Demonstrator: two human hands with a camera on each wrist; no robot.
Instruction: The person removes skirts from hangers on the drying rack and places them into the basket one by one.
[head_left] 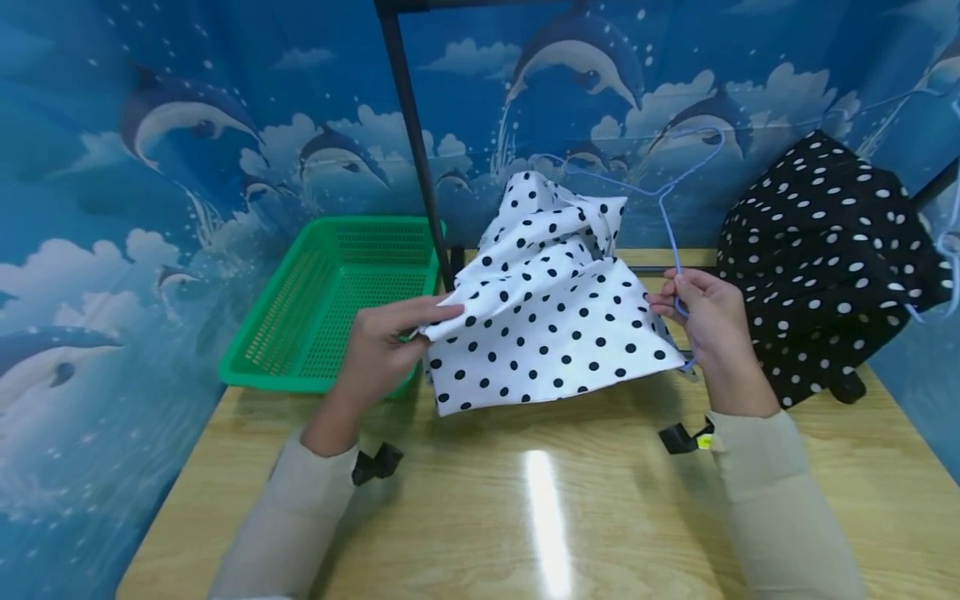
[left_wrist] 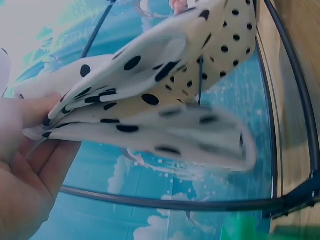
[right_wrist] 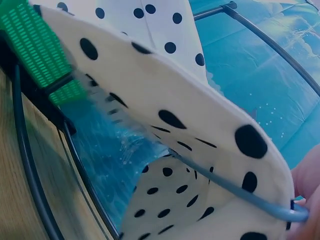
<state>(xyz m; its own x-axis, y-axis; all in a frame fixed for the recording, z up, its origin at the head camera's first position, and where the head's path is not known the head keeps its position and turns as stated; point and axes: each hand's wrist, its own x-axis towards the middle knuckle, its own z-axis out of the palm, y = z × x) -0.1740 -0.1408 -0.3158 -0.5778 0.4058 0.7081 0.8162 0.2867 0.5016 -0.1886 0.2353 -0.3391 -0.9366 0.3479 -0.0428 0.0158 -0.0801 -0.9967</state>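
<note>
A white garment with black polka dots (head_left: 555, 333) is spread between my two hands in the head view, bunched toward the far end. My left hand (head_left: 386, 337) pinches its left edge between thumb and fingers; the left wrist view shows folded layers of the cloth (left_wrist: 132, 62) there. My right hand (head_left: 708, 312) holds one arm of a light blue hanger (head_left: 666, 204) beside the garment's right edge. In the right wrist view the hanger's bar (right_wrist: 235, 187) runs inside the opening of the cloth. The hanger's hook points up and away.
A green plastic basket (head_left: 262, 333) stands at the left on the wooden table (head_left: 465, 517). A black rack post (head_left: 411, 117) rises behind the white garment. At the right hangs a black garment with white dots (head_left: 817, 242), with a blue hanger (head_left: 952, 250) by it.
</note>
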